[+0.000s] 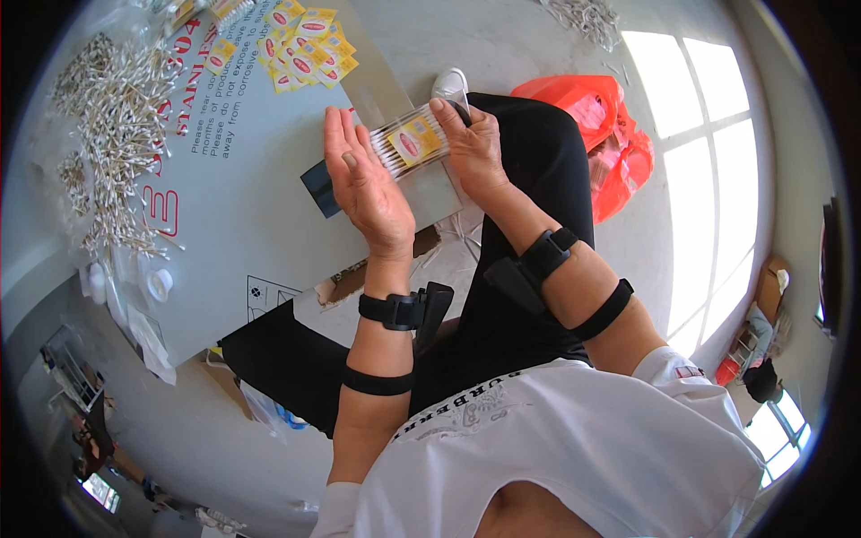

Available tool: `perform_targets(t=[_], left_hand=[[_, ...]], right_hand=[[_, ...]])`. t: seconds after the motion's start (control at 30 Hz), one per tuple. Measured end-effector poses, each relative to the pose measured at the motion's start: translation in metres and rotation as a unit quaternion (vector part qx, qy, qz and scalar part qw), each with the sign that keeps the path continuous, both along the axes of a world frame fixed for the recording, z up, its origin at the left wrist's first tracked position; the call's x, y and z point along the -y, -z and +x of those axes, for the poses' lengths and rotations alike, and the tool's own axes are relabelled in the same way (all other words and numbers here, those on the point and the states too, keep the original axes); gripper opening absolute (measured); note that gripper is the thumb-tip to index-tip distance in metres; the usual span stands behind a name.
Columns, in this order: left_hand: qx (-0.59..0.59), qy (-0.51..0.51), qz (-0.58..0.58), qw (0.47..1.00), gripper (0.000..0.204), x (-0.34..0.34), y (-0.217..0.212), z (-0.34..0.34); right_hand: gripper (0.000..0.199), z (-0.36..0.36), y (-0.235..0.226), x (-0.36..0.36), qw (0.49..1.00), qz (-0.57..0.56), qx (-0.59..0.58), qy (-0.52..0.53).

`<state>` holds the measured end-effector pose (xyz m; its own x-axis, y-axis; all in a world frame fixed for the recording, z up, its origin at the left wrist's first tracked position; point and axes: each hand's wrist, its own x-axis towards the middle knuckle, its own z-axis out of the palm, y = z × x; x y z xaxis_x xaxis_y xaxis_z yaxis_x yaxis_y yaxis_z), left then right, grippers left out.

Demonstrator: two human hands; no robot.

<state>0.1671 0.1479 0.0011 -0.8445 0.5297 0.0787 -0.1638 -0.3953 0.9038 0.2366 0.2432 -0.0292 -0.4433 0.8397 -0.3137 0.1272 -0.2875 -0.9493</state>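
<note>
One swab pack (411,143) btwn two hands: right hand (471,148) gripping, left hand (363,184) flat, open.

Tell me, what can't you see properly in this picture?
- Head view: the ends of the cotton swab packet are covered by the left hand and right hand.
- The white shoe is mostly hidden behind the right hand.
- The far swab pile is cut by the top edge.
</note>
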Motion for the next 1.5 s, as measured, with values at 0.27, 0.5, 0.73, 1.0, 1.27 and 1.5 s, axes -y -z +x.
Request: perform_targets(t=[0.27, 0.5, 0.73, 1.0, 1.27, 1.5], left_hand=[[0.037, -0.067, 0.038, 0.996, 0.063, 0.014, 0.000, -0.003], [0.078, -0.074, 0.047, 0.993, 0.062, 0.022, -0.001, 0.012], [0.052, -0.080, 0.065, 0.993, 0.064, 0.007, 0.004, 0.016], [0.012, -0.070, 0.027, 0.997, 0.065, 0.003, 0.007, 0.017], [-0.013, -0.059, 0.011, 0.998, 0.065, 0.004, 0.007, 0.016], [-0.096, -0.042, -0.078, 0.991, 0.063, 0.012, 0.007, 0.011]], right_hand=[[0.036, 0.000, -0.001, 0.000, 0.995, -0.081, -0.048, 0.027], [0.036, 0.010, -0.001, -0.005, 0.980, -0.182, -0.083, 0.006], [0.033, 0.004, -0.013, 0.005, 0.984, -0.165, -0.066, 0.017], [0.029, 0.016, 0.007, -0.006, 0.972, -0.207, -0.108, -0.008], [0.035, 0.006, 0.000, 0.008, 0.980, -0.167, -0.106, 0.030], [0.029, 0.016, 0.000, 0.010, 0.940, -0.288, -0.175, 0.057]])
